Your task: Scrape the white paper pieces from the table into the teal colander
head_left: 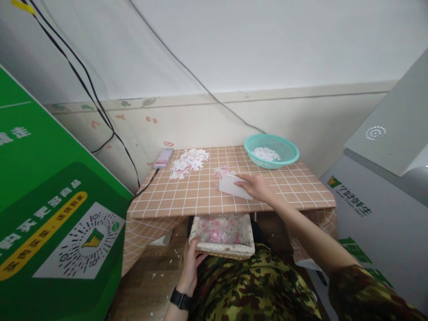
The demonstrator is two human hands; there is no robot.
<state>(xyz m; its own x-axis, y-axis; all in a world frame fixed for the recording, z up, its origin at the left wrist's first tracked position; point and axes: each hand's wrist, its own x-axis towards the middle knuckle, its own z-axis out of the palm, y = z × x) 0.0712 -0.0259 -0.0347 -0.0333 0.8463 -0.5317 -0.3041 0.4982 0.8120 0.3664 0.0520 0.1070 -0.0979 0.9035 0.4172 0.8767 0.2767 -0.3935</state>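
My right hand (pixel 257 186) grips a flat white card-like scraper (pixel 232 186), its edge down on the checked tablecloth. Just beyond the scraper lies a small heap of pink and white pieces (pixel 223 171). With my left hand (pixel 191 261) I hold a cloth-lined wicker basket (pixel 230 249) by its left front corner, below the table's front edge. Clear and pink bits (pixel 217 232) lie inside the basket. A larger pile of white and pink pieces (pixel 190 161) sits at the back left of the table.
A turquoise plastic colander (pixel 284 154) with white pieces (pixel 266 154) stands at the back right of the table (pixel 187 196). A power strip with a cable (pixel 163 158) is at the back left corner. Green panel (pixel 67 200) left, grey cabinet (pixel 377 214) right; scraps litter the floor.
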